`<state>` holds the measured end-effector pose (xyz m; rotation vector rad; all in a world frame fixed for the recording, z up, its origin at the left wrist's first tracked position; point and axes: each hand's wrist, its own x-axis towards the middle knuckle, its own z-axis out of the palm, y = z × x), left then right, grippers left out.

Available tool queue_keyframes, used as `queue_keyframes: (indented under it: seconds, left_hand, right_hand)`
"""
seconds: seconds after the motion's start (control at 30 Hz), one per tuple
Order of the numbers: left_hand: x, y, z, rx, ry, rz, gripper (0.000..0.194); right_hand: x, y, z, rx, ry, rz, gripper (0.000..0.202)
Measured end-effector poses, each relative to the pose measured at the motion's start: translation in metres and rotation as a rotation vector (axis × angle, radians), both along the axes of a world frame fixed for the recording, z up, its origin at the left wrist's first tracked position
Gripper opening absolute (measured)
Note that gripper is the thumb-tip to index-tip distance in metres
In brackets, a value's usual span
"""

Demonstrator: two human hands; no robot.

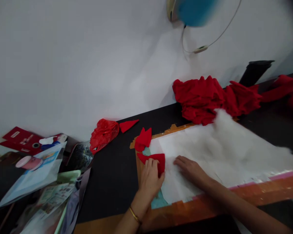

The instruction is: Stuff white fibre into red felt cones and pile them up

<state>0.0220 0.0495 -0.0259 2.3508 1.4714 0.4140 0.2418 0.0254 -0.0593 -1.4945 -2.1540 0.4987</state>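
My left hand [151, 175] is closed over a small red cloth piece [160, 158] with a pointed end, near the left edge of a white sheet [169, 187]. Just to its right, my right hand [189, 168] rests low over the white sheet, its fingers curled together. Whatever may be under those fingertips is hidden. Fluffy white stuffing [227, 139] is heaped beyond the right hand. More pointed red cloth pieces [143, 139] lie just past the left hand, and a single red triangle [128, 125] sits farther back.
A crumpled red plastic bag [104, 134] sits near the wall. Bunched red cloth [202, 97] lies along the back, beside a black object [256, 72]. At left are a red box [23, 140], a pink spool [29, 162] and a pale green bin [68, 175]. A fan cord [222, 34] hangs above.
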Motion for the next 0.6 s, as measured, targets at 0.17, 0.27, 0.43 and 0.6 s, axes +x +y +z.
queue_keyframes:
  seconds: [0.17,0.27,0.43,0.6]
  left_hand:
    - [0.008,-0.006,0.004,-0.031,0.111,0.060,0.033]
    - [0.009,-0.004,0.005,-0.001,0.197,0.074,0.018]
    - [-0.004,0.002,0.007,0.032,0.065,0.108,0.016]
    - [-0.002,-0.005,0.008,0.014,-0.033,0.127,0.017]
  right_hand:
    - [0.010,0.008,0.009,-0.055,0.324,-0.227,0.021]
    - [0.012,0.006,0.024,-0.100,0.477,-0.347,0.016]
    - [-0.002,-0.010,0.047,-0.288,0.687,-0.427,0.026]
    - [-0.025,-0.018,0.061,-0.483,1.017,-0.467,0.037]
